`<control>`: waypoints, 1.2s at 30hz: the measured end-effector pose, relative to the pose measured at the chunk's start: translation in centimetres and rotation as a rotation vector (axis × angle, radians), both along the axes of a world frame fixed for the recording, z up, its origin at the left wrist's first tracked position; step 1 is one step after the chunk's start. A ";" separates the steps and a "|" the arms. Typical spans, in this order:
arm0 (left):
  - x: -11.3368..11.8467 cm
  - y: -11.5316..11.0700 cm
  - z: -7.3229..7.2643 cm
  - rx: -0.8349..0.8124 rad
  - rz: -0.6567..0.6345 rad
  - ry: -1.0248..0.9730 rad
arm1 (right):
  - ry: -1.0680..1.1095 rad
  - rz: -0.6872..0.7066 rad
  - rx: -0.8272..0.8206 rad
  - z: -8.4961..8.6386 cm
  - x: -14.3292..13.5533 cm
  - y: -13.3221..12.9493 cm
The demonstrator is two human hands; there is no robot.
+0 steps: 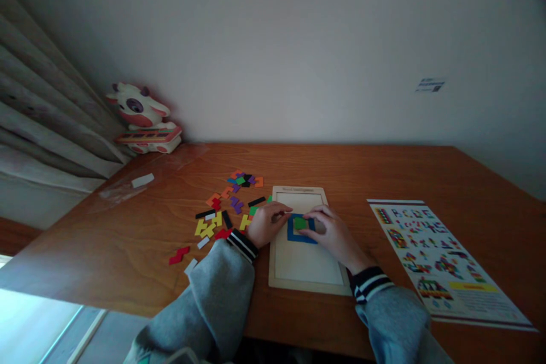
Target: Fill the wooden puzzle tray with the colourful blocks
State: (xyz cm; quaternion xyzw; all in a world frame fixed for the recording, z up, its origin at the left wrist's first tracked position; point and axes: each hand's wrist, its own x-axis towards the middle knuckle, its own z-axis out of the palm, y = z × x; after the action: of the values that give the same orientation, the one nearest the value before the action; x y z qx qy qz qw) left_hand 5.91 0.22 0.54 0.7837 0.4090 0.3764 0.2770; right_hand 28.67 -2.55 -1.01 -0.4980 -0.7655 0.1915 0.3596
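Observation:
A wooden puzzle board [309,267] with a pale inner field lies in front of me. On its upper half, blue pieces [295,236] form a rectangular outline around a green puzzle piece [300,223]. My right hand [335,233] comes in from the right, thumb and index finger gripping the green piece. At the left edge of the blue outline is my left hand [268,223], its thumb and fingertips brought together. Whatever those left fingertips pinch, if anything, is too small to make out.
Loose coloured pieces, among them yellow [207,230], red [179,255] and purple [236,205] ones, are scattered left of the board. A printed pattern sheet [447,261] lies on the right. A cow-shaped toy keyboard [147,119] stands at the back left by the curtain [46,108].

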 end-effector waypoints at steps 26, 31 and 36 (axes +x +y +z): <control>-0.1 0.1 -1.0 0.141 -0.116 0.157 | -0.003 -0.040 -0.039 -0.8 -0.5 0.4; -0.1 0.1 -0.9 0.140 -0.124 0.173 | 0.006 -0.050 -0.028 -0.8 -0.5 0.5; -0.1 0.1 -0.7 0.141 -0.128 0.183 | 0.010 -0.044 -0.039 -0.9 -0.5 0.5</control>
State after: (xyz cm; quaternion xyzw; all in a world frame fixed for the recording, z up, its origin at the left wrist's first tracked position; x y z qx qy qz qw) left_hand 5.82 0.32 -0.21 0.8568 0.3545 0.3125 0.2063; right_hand 28.14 -2.04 -1.88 -0.5207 -0.7486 0.2011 0.3577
